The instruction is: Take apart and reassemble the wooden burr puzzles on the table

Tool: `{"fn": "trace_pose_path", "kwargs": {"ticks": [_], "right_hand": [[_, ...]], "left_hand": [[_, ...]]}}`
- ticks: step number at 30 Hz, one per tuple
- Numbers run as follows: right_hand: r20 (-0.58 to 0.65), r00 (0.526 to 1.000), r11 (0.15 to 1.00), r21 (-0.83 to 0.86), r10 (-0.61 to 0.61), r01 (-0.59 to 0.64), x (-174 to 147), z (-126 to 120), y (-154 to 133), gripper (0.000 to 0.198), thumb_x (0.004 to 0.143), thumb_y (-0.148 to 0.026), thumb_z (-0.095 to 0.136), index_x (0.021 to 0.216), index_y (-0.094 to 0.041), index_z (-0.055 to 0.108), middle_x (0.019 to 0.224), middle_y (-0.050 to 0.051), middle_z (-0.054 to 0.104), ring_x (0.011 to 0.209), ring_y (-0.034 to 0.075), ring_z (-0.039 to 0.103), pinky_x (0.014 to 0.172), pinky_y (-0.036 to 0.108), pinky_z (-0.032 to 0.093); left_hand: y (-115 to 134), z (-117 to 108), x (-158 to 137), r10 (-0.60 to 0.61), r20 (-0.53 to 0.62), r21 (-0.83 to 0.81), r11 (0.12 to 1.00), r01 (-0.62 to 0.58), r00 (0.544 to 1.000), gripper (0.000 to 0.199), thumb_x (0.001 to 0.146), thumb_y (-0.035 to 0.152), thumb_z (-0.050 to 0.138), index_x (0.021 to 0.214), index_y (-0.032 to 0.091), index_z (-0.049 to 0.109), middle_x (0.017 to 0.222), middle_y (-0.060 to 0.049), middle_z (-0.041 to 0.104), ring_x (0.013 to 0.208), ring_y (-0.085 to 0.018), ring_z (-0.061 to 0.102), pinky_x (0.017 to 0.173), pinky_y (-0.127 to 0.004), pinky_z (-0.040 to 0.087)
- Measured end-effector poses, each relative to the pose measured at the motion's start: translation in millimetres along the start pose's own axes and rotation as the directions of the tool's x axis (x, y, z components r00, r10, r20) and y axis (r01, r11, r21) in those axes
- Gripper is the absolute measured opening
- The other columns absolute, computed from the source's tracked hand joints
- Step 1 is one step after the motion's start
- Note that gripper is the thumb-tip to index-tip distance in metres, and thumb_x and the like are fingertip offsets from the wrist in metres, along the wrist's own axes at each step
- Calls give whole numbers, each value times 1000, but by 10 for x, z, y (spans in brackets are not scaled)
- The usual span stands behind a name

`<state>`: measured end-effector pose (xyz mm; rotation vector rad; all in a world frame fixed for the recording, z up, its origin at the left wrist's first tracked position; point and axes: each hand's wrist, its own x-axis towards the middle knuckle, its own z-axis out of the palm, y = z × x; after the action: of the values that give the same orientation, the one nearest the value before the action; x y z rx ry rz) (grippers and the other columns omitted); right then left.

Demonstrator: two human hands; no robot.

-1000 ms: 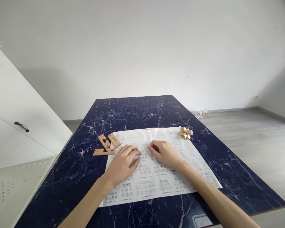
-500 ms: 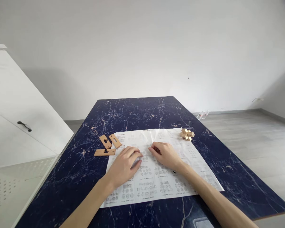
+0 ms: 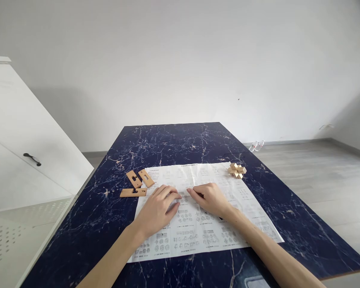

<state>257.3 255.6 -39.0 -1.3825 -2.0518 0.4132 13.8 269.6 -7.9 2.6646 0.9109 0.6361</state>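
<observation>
A large white printed sheet point(image 3: 185, 248) with small diagrams lies under both hands. My left hand point(image 3: 160, 208) rests palm down on its left part, fingers slightly bent and apart, holding nothing. On the sheet's middle, my right hand point(image 3: 212, 199) is curled, its fingertips pointing left near the paper; no object shows in it. Left of my left hand are flat wooden puzzle pieces: one marked 1 point(image 3: 130, 176), one marked 2 point(image 3: 149, 182) and one marked 3 point(image 3: 127, 193). An assembled wooden burr puzzle point(image 3: 236, 171) sits at the sheet's far right corner.
The sheet lies on a dark blue marbled table point(image 3: 170, 144). A white cabinet point(image 3: 26, 140) with a black handle point(image 3: 32, 159) stands at the left. A pale-framed object point(image 3: 255, 282) shows at the near edge. White wall and grey floor lie beyond.
My right hand's fingers have shifted slightly and curled closer together. The left hand stays in place, and the puzzle pieces have not moved on the table.
</observation>
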Motion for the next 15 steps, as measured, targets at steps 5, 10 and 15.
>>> {"fn": "trace_pose_path", "kwargs": {"ticks": [5, 10, 15], "right_hand": [[-4, 1000, 1000, -3, -4, 4, -4, -4, -2, 57, 109, -47, 40, 60, -21, 29, 48, -4, 33, 45, 10, 26, 50, 30, 21], [8, 1000, 1000, 5, 10, -10, -8, -7, -3, 56, 109, -48, 40, 61, -22, 26, 48, -4, 31, 45, 10, 25, 50, 31, 21], [21, 1000, 1000, 9, 10, -10, -13, 8, 15, 56, 110, -48, 38, 62, -22, 25, 49, -4, 30, 44, 10, 24, 48, 30, 20]], "left_hand": [[-37, 8, 4, -33, -40, 60, 998, 35, 999, 21, 106, 29, 54, 120, 24, 68, 120, -7, 68, 115, -26, 64, 102, -48, 55], [-218, -70, 19, -183, -326, 233, 935, 266, 928, 34, 106, 45, 51, 125, 21, 67, 134, -14, 63, 129, -35, 57, 111, -57, 46], [-496, -106, -41, -381, -455, 391, 727, 565, 805, 76, 99, 66, 48, 150, 10, 53, 162, -29, 37, 151, -55, 29, 118, -80, 17]]}}
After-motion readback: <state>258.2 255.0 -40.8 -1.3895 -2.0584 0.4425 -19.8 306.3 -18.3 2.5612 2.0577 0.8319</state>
